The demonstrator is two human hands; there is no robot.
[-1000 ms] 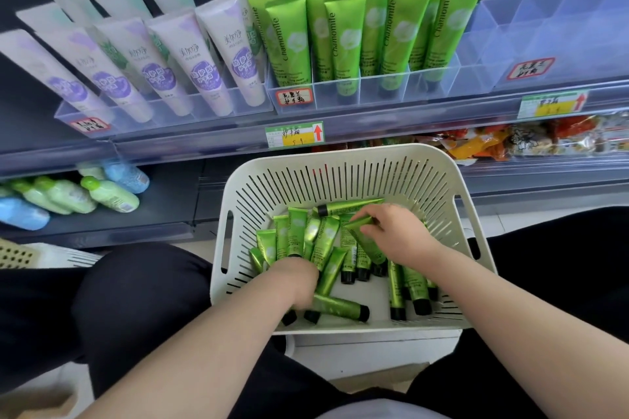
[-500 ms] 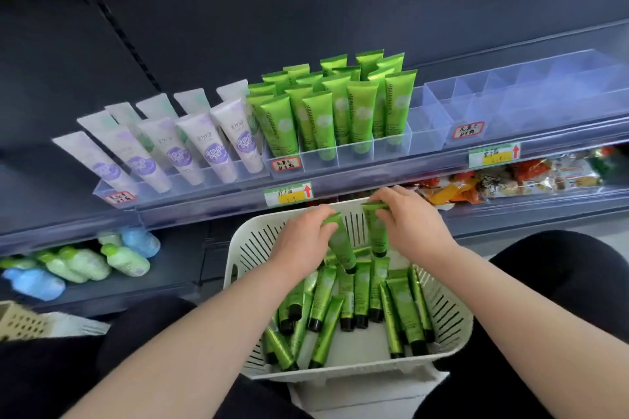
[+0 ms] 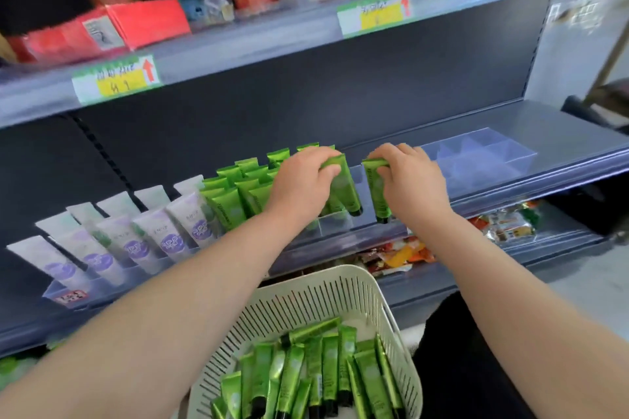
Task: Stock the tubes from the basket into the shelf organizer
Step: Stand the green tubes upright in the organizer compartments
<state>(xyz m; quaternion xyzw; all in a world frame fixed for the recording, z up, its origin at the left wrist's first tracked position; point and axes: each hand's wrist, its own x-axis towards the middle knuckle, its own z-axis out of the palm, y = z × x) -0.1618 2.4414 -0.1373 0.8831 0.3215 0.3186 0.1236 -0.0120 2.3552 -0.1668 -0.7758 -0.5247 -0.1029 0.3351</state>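
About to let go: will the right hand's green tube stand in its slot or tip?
Likely to lean, not stand straight: the stocked tubes all tilt in the organizer. Probably light: the right hand holds its tube by a pinch at the flat end. Its glossy skin may slip.

Premises: a retail shop, goods aisle. Dark tiered shelving (image 3: 255, 44) runs across the whole view. Printed price labels (image 3: 115, 78) with yellow fields and red arrows are fixed along the shelves' front edges. Stock is displayed in multiples. Green tubes (image 3: 224, 204) stand in rows in a clear organizer (image 3: 486, 160) at the middle shelf's front edge, with white and purple tubes (image 3: 136, 238) beside them toward its left end. Red packets (image 3: 146, 22) lie on the shelf above and snack packets (image 3: 507, 226) on the shelf below. A slotted basket (image 3: 340, 286) holds further identical tubes.
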